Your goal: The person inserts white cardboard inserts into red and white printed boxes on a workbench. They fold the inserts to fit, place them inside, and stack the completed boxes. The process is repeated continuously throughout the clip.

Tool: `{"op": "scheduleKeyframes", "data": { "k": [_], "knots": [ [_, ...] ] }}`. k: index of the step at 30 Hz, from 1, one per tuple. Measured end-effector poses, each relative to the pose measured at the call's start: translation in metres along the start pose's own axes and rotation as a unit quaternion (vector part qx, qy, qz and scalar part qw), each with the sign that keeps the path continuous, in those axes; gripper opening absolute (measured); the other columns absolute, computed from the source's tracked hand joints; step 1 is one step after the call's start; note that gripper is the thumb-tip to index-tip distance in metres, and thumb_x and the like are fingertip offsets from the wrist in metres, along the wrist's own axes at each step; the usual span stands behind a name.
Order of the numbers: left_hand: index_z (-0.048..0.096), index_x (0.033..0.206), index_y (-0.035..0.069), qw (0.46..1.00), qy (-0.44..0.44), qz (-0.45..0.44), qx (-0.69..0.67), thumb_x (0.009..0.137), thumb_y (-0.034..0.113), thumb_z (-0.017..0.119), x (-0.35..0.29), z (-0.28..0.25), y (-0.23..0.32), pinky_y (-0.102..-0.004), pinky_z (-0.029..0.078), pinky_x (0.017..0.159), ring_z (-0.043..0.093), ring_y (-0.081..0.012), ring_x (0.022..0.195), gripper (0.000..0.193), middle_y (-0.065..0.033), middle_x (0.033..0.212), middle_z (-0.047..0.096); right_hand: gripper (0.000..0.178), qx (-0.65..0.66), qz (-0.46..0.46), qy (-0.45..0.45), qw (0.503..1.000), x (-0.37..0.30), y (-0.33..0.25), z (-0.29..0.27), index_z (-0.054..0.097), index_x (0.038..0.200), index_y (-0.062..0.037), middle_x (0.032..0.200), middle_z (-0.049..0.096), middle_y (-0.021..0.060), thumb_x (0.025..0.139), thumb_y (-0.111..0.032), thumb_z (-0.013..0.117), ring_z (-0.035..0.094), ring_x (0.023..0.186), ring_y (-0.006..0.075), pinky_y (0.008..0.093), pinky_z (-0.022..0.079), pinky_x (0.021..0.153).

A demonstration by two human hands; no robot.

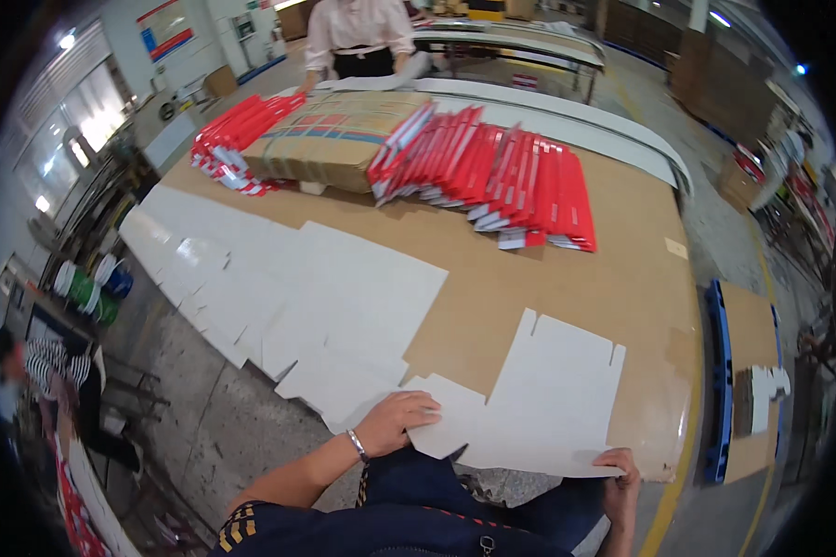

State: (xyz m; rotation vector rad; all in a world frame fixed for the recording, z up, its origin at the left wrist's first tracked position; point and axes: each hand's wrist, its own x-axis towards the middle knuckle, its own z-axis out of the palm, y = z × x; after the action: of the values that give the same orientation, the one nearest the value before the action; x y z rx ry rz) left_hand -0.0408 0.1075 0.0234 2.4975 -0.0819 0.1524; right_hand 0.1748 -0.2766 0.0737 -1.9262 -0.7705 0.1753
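Note:
A flat, die-cut white cardboard sheet (553,399) with slots and flaps lies at the near edge of the table. My left hand (399,422), with a bracelet at the wrist, is closed with curled fingers on the sheet's left flap. At the sheet's near right corner, my right hand (620,473) pinches the edge, its thumb partly hidden. More white die-cut cardboard sheets (344,288) are spread overlapping to the left, the closest reaching my left hand.
Across the brown-topped table (650,278) lie a row of red-and-white flat packs (520,181) and a strapped brown cardboard bundle (330,139). A person (358,42) stands at the far side. Another person (60,371) is at left. A blue pallet (718,390) rests on the floor at right.

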Motion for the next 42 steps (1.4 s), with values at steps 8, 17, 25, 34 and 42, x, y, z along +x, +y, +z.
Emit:
{"op": "scheduleKeyframes", "data": {
  "k": [8, 17, 25, 34, 42],
  "knots": [
    [0.072, 0.106, 0.014, 0.972, 0.189, -0.136, -0.027, 0.077, 0.021, 0.076, 0.049, 0.061, 0.043, -0.0410, 0.038, 0.099, 0.051, -0.0288, 0.116, 0.030, -0.0039, 0.122, 0.063, 0.026, -0.253, -0.024, 0.072, 0.965, -0.066, 0.009, -0.008, 0.066, 0.096, -0.0072, 0.092, 0.064, 0.0099, 0.071, -0.011, 0.066, 0.059, 0.094, 0.0301, 0.0428, 0.041, 0.090],
    [0.061, 0.127, 0.010, 0.988, 0.007, 0.023, -0.149, 0.084, 0.016, 0.068, 0.078, 0.101, 0.066, -0.0519, 0.020, 0.118, 0.036, -0.0293, 0.141, 0.044, -0.0074, 0.146, 0.048, 0.087, -0.153, 0.217, 0.175, 0.948, -0.055, 0.026, 0.018, 0.041, 0.144, -0.0044, 0.089, 0.058, 0.0063, 0.067, -0.010, 0.081, 0.053, 0.082, 0.0213, 0.0352, 0.046, 0.080],
    [0.045, 0.139, 0.001, 0.990, 0.000, 0.028, 0.137, 0.089, 0.031, 0.061, 0.126, 0.125, 0.097, -0.0768, 0.008, 0.105, 0.023, -0.0356, 0.146, 0.061, -0.0140, 0.155, 0.031, 0.074, 0.166, 0.305, 0.386, 0.855, -0.085, 0.049, 0.047, 0.037, 0.145, -0.0040, 0.110, 0.053, 0.0054, 0.080, -0.010, 0.074, 0.051, 0.093, 0.0134, 0.0318, 0.046, 0.084],
    [0.022, 0.149, -0.005, 0.967, -0.159, 0.157, 0.121, 0.075, 0.033, 0.074, 0.130, 0.147, 0.137, -0.0672, 0.009, 0.113, 0.014, -0.0379, 0.148, 0.098, -0.0225, 0.159, 0.017, 0.023, 0.346, 0.308, 0.277, 0.842, -0.073, 0.030, 0.116, 0.065, 0.110, 0.0005, 0.098, 0.068, 0.0041, 0.095, -0.016, 0.062, 0.060, 0.086, 0.0123, 0.0313, 0.049, 0.076],
    [0.036, 0.144, -0.001, 0.953, -0.283, 0.056, 0.098, 0.080, 0.048, 0.070, 0.134, 0.149, 0.133, -0.0569, 0.022, 0.113, 0.032, -0.0357, 0.140, 0.087, -0.0234, 0.148, 0.037, 0.038, -0.292, -0.058, 0.182, 0.937, -0.036, 0.025, 0.054, 0.058, 0.125, -0.0015, 0.127, 0.060, 0.0167, 0.088, -0.004, 0.054, 0.057, 0.116, 0.0346, 0.0475, 0.044, 0.096]
  ]
}}
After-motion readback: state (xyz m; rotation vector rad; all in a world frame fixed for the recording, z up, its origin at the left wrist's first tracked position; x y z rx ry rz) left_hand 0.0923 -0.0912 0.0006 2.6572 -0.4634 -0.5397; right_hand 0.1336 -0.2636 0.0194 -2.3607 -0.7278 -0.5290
